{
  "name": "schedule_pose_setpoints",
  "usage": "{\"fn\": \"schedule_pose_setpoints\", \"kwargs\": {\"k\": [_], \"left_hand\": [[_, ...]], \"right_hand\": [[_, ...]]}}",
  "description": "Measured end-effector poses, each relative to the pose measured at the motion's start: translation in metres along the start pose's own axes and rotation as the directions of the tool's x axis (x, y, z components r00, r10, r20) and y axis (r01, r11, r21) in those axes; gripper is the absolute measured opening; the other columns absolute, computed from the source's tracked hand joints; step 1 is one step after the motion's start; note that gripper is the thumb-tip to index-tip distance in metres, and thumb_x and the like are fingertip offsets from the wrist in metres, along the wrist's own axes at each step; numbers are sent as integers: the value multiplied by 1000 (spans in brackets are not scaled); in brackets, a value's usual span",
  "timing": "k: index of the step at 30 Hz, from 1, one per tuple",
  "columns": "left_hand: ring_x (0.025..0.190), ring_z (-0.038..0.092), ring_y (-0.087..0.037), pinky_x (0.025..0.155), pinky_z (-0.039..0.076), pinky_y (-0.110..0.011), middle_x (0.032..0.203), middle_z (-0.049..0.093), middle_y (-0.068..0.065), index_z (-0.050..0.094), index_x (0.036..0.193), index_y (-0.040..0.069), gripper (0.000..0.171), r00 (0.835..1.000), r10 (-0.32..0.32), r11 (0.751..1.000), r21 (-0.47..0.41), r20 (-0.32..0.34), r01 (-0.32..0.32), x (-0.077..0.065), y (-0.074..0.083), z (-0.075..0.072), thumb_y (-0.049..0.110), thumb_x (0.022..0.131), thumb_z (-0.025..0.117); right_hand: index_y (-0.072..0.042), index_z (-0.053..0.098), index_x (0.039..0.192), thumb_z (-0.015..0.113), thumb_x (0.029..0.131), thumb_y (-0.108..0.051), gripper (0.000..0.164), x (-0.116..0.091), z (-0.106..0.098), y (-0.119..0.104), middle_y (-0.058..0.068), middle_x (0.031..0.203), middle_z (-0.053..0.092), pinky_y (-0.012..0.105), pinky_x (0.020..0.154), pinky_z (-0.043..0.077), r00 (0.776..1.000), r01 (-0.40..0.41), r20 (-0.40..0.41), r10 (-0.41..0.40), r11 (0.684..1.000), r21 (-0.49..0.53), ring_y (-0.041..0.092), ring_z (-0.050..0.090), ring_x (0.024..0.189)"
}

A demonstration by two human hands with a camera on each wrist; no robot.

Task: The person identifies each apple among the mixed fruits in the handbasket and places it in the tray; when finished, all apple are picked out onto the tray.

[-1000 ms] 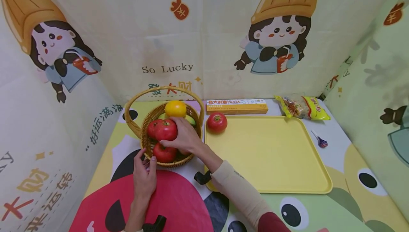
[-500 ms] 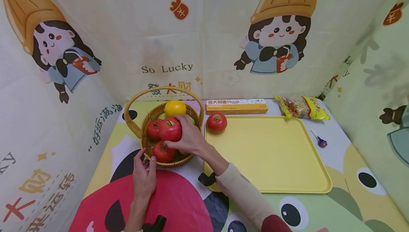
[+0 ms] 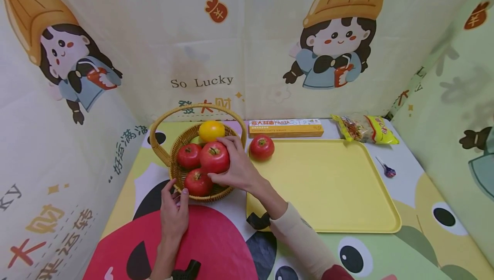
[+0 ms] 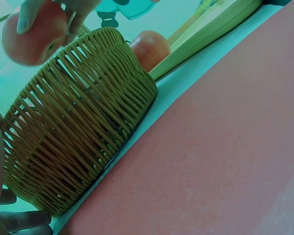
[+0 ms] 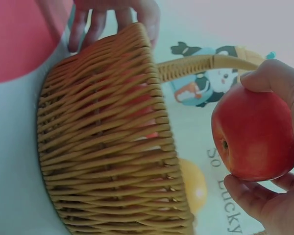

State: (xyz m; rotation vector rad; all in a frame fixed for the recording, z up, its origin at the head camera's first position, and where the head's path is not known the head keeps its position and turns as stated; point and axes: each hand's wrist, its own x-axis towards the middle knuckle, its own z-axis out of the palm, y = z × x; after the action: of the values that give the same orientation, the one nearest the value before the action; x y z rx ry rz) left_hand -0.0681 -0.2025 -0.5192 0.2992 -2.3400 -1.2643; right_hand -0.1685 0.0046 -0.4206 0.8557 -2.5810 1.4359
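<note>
My right hand [image 3: 240, 167] grips a red apple [image 3: 214, 157], thumb on one side and fingers on the other. In the right wrist view this held apple [image 5: 255, 132] is above the wicker basket's rim. The basket [image 3: 221, 195] has a tall arched handle. Inside lie two more red apples, one at the left [image 3: 188, 156] and one at the front [image 3: 198, 182], and a yellow fruit [image 3: 211, 131] at the back. Part of a green fruit [image 3: 196, 140] shows beneath it. My left hand [image 3: 175, 211] touches the basket's front-left side, its fingers [image 5: 95, 24] extended along the outer wall.
Right of the basket lies a yellow tray [image 3: 324, 185], with a red apple [image 3: 262, 147] at its back-left corner. Behind it is a pasta box [image 3: 285, 128]. A yellow snack packet [image 3: 364, 130] and a lollipop [image 3: 387, 171] lie at the right. Printed cloth walls surround the table.
My right hand has moved right within the basket area, carrying the gripped apple away from the left apple. The left hand and basket stay put.
</note>
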Motion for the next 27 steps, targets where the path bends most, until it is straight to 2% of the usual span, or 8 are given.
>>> {"fn": "schedule_pose_setpoints", "kwargs": {"k": [12, 19, 27], "left_hand": [[110, 67, -36, 81, 35, 4, 132, 56, -21, 41, 146, 9, 50, 1000, 4, 1000, -3, -10, -4, 0, 1, -1, 26, 102, 56], [111, 67, -35, 82, 35, 4, 133, 56, -19, 41, 146, 10, 50, 1000, -5, 1000, 2, -6, 5, 0, 2, -2, 26, 102, 56], [112, 67, -36, 82, 36, 4, 135, 55, -20, 40, 147, 10, 51, 1000, -2, 1000, -4, 1, 2, 0, 4, -2, 26, 101, 56]], "right_hand": [[-19, 39, 145, 86, 70, -37, 91, -16, -23, -2, -1, 138, 50, 33, 89, 57, 998, 48, -49, -47, 999, 17, 12, 50, 124], [-16, 38, 144, 89, 68, -28, 93, -24, -35, 5, 1, 137, 49, 37, 88, 59, 993, 69, -91, -70, 998, -16, 15, 51, 124], [-12, 39, 146, 91, 67, -28, 95, -29, -47, 18, 6, 138, 46, 40, 90, 58, 992, 27, -124, -32, 999, -42, 21, 50, 125]]}}
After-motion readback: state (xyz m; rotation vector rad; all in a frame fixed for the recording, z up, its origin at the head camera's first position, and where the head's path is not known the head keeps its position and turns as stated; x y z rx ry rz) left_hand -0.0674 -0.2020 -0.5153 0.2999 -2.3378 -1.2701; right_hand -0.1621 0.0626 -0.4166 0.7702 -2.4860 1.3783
